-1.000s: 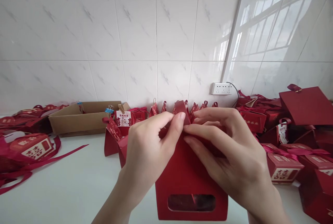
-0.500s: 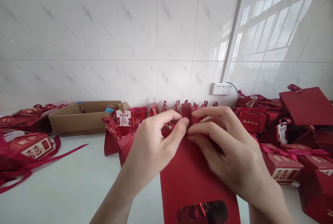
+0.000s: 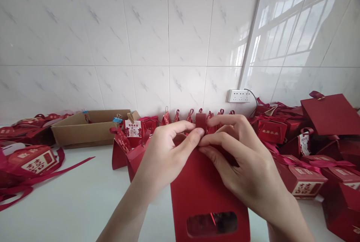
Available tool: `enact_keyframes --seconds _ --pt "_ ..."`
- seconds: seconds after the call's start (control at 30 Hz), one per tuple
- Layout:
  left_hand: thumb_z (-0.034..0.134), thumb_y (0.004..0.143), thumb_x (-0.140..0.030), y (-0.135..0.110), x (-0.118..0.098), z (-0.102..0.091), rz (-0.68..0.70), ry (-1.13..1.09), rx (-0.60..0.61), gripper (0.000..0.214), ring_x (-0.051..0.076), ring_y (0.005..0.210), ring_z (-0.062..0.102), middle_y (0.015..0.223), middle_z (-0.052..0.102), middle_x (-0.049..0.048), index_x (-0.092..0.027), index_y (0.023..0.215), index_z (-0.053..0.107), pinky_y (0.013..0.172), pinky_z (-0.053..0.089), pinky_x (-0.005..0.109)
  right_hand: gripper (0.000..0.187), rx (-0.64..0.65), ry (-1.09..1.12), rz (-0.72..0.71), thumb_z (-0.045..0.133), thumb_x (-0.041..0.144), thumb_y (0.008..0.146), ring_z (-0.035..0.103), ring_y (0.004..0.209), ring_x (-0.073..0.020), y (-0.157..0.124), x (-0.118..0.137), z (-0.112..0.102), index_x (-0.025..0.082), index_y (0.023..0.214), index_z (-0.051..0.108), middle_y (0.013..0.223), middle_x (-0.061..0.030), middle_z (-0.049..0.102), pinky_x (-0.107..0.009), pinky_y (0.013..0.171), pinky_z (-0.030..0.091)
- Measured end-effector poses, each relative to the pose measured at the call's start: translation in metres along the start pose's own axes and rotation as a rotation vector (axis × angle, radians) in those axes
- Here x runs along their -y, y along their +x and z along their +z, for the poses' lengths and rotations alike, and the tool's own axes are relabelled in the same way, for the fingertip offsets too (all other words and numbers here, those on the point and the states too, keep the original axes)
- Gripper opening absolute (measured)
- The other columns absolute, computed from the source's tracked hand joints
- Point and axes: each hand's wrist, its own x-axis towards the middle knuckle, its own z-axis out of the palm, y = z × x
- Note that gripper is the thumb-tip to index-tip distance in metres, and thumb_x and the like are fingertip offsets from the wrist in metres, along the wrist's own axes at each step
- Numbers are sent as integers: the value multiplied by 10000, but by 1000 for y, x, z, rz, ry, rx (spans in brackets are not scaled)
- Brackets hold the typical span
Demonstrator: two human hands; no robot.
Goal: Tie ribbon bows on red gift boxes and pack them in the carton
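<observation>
Pinching at the foot of the dark red strap (image 3: 200,120), our left grip (image 3: 165,156) lays its thumb across the near side, while our right grip (image 3: 247,159) closes thumb and forefinger on the top edge of the red box (image 3: 208,193). Exactly what lies between those right fingertips we cannot make out. The box is directly below both grips, its window (image 3: 212,224) low on the face towards us; its base is out of view, so we cannot tell whether the surface (image 3: 84,193) bears its weight.

That seems our chief worry: if nothing holds it from beneath, everything depends on two small pinches, and a loosened thumb could let it swing or drop. The strap makes a narrow loop between the fingertips, so an uneven pull could twist it. Squeezing too hard could crease the card, since our pressure falls on one short edge.

Room is tight too. Another box (image 3: 134,157) sits just beside the left grip, and a ribboned box (image 3: 303,178) near the right grip; a wrist drifting sideways could nudge either. Beyond the grips stands a row of small boxes (image 3: 166,117), which a jerk forward might topple.
</observation>
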Motion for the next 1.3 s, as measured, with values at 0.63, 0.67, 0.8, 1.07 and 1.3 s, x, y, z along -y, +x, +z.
enact_keyframes --seconds 0.63,0.67,0.8,1.07,1.3 --pt "546 857 -309 -5 -1 11 196 86 -249 213 54 527 522 595 615 -63 -203 707 653 476 409 135 148 -44 25 18 475 83 880 591 840 -143 2 4 7 169 858 592 1056 -94 503 -284 678 532" --pt "542 859 -314 -5 -1 12 192 89 -244 215 60 540 531 609 623 -59 -204 714 655 483 414 141 159 -42 26 21 463 81 883 590 846 -148 2 4 7 170 850 590 1042 -94 504 -288 675 531" --pt "522 868 -340 -5 0 13 163 109 -223 235 83 566 556 643 644 -44 -207 734 662 494 427 171 196 -20 40 35 427 75 888 582 861 -157 2 4 6 175 826 583 1016 -90 498 -294 676 523" --pt "527 861 -350 -5 -2 13 151 133 -250 223 88 526 535 609 636 -42 -219 777 687 444 399 183 208 14 220 166 547 190 851 579 945 -176 2 -1 -6 219 1055 526 1035 -60 573 -294 769 520" --pt "534 862 -296 -8 -6 12 256 203 -316 204 81 506 533 597 632 -40 -198 720 645 488 418 187 109 46 213 323 545 253 869 625 707 -138 3 2 -9 206 931 621 849 -25 668 -196 536 492"
